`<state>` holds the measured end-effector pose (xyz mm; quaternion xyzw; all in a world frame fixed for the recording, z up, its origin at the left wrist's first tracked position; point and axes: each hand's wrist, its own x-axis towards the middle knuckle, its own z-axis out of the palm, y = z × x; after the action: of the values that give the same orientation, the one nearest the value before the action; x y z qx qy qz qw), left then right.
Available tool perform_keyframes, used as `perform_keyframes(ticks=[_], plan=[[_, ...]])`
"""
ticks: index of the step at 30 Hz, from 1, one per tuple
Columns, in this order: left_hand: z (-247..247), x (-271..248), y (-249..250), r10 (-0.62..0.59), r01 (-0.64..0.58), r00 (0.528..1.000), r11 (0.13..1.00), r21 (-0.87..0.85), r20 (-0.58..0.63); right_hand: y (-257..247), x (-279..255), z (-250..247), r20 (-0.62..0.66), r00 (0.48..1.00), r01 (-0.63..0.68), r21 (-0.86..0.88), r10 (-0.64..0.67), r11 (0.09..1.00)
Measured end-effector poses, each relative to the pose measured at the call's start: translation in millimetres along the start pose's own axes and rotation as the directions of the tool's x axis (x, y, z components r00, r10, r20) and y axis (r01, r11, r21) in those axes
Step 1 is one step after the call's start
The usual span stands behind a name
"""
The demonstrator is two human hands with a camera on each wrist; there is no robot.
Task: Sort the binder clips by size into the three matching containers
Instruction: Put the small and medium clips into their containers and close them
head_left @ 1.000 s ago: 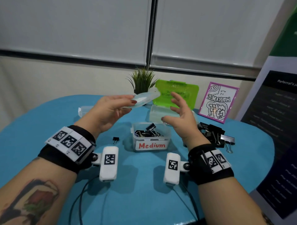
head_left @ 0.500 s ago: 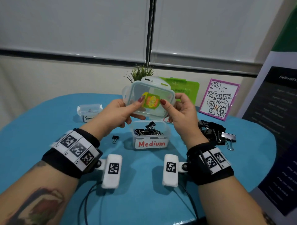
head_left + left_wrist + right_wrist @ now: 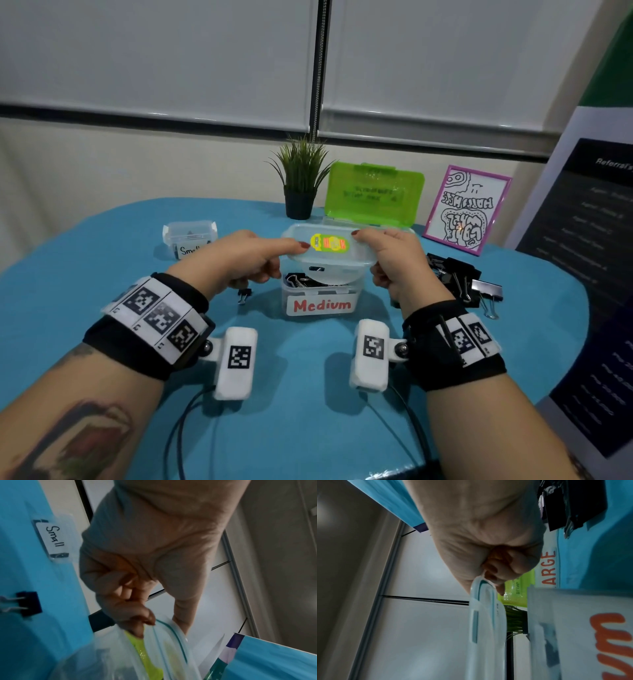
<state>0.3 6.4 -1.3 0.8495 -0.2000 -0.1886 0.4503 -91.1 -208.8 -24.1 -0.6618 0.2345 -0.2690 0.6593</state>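
Note:
Both hands hold a clear lid [image 3: 330, 251] with a yellow-green sticker just above the Medium container [image 3: 320, 303], which holds black binder clips. My left hand [image 3: 253, 257] pinches the lid's left edge [image 3: 164, 639]; my right hand [image 3: 390, 255] pinches its right edge [image 3: 481, 601]. One small black clip [image 3: 244, 295] lies on the cloth left of the container, also seen as a small clip [image 3: 29, 603] from the left wrist. The Small container [image 3: 189, 236] stands at the back left. A pile of large clips [image 3: 462, 281] lies to the right.
The Large box with an upright green lid [image 3: 373, 193] stands behind the Medium container. A potted plant [image 3: 301, 181] and a pink-framed drawing [image 3: 467, 210] stand at the back. A dark poster [image 3: 589, 274] rises at the right. The blue table [image 3: 301, 411] ends near me.
The lid was held by my left hand alone, then raised upright in both hands; now it is tipped flat and lowered to just above the Medium container.

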Motion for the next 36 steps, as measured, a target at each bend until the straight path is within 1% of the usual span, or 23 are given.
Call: perform_keyframes(ticks=[3, 5, 7, 10, 12, 14, 17, 19, 20, 23, 28, 32, 34, 36], plan=[[-4.9, -1.5, -1.2, -0.139, 0.107, 0.980, 0.973, 0.205, 0.145, 1.3, -1.2, -1.3, 0.047, 0.994, -0.093, -0.162, 0.102, 0.982], [-6.2, -0.6, -3.0, -0.196, 0.140, 0.965, 0.946, 0.292, 0.173, 3.0, -3.5, 0.4, 0.067, 0.988, -0.116, -0.298, 0.142, 0.947], [-5.7, 0.8, -5.5, -0.206, 0.156, 0.965, 0.949, 0.275, 0.160, 3.5, -4.6, 1.9, 0.069, 0.985, -0.121, -0.368, 0.157, 0.922], [-3.4, 2.2, -6.6, -0.201, 0.170, 0.971, 0.961, 0.217, 0.131, 3.2, -4.5, 1.6, 0.077, 0.983, -0.129, -0.375, 0.170, 0.918], [-3.5, 2.9, -7.8, -0.201, 0.172, 0.970, 0.964, 0.201, 0.134, 2.8, -6.0, 0.7, 0.083, 0.980, -0.136, -0.376, 0.180, 0.917], [-5.7, 3.5, -9.0, -0.204, 0.176, 0.971, 0.963, 0.206, 0.124, 1.6, -7.3, -0.7, 0.068, 0.983, -0.130, -0.400, 0.171, 0.907], [-10.1, 5.5, -9.5, -0.196, 0.176, 0.979, 0.952, 0.250, 0.056, -0.8, -5.5, -2.8, 0.013, 0.994, -0.092, -0.426, 0.108, 0.900], [-9.2, 7.0, -9.3, -0.177, 0.155, 0.983, 0.949, 0.273, 0.058, -1.1, -3.4, -2.6, 0.005, 0.995, -0.085, -0.470, 0.099, 0.878], [-7.4, 7.6, -9.6, -0.164, 0.137, 0.983, 0.953, 0.271, 0.077, -1.1, -3.4, -1.6, 0.018, 0.993, -0.092, -0.499, 0.116, 0.861], [0.9, 8.3, -10.9, -0.115, 0.082, 0.981, 0.976, 0.204, 0.157, 1.4, -5.4, 3.1, 0.074, 0.977, -0.132, -0.526, 0.200, 0.840], [1.1, 11.1, -14.3, -0.095, 0.078, 0.980, 0.992, 0.096, 0.178, 7.7, -5.2, 3.6, 0.145, 0.945, -0.218, -0.392, 0.294, 0.894], [2.0, 12.8, -17.3, -0.116, 0.125, 0.965, 0.992, -0.023, 0.236, 6.7, -6.9, 4.9, 0.188, 0.934, -0.225, -0.350, 0.303, 0.909], [2.0, 14.2, -18.9, -0.139, 0.171, 0.951, 0.981, -0.093, 0.276, 6.6, -8.5, 5.5, 0.191, 0.938, -0.212, -0.347, 0.290, 0.914], [2.4, 15.4, -19.7, -0.149, 0.185, 0.948, 0.977, -0.106, 0.280, 7.7, -8.6, 7.7, 0.174, 0.949, -0.181, -0.386, 0.263, 0.905]])
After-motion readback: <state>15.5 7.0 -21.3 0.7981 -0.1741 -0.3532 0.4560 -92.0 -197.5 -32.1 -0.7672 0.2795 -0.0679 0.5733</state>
